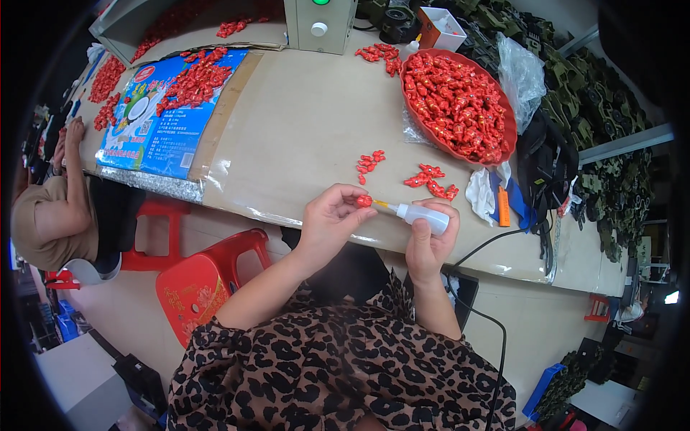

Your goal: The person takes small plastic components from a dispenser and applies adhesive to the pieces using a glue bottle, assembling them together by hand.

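Observation:
Between the fingertips of my left hand [327, 221] is a small red figurine piece [364, 202], pinched over the table's near edge. My right hand [433, 241] is wrapped around a white squeeze bottle [424, 217]. Its thin yellowish nozzle [384, 205] points left and reaches the red piece; whether it touches is too small to tell. Just beyond my hands lie a little group of red pieces [369, 164] and several larger red figurines [430, 179].
A red basin [410, 97] heaped with red figurines stands at the back right. White tissue [480, 192] and an orange-handled tool [504, 207] lie beside it. A black cable [483, 243] hangs at the right edge. At left, red pieces cover blue cardboard [172, 136]; another person [61, 215] sits there.

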The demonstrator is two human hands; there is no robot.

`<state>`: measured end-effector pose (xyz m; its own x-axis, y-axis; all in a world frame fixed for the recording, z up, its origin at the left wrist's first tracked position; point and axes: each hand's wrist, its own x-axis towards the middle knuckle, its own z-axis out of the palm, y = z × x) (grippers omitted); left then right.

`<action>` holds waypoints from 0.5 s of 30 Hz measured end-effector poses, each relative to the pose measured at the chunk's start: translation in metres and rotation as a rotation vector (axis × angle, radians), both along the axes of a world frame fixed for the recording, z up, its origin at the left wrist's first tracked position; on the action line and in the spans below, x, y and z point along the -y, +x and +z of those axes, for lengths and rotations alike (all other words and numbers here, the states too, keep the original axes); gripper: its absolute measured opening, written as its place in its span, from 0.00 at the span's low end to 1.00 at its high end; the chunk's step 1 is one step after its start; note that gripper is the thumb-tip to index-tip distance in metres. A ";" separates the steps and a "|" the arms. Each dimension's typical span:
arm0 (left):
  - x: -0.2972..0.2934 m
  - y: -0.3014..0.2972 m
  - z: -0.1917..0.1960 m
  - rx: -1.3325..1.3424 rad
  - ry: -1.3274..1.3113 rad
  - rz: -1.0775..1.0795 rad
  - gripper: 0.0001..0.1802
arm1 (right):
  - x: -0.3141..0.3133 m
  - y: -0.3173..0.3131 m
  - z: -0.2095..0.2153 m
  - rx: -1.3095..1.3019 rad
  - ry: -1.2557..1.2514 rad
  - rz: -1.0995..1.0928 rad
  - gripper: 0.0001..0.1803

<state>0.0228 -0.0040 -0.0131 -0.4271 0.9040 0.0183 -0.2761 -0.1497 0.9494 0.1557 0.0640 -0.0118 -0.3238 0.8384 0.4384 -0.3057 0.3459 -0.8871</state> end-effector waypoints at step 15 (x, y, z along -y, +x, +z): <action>0.000 0.000 -0.003 0.005 0.011 -0.004 0.12 | 0.000 0.000 0.000 0.015 0.004 0.007 0.15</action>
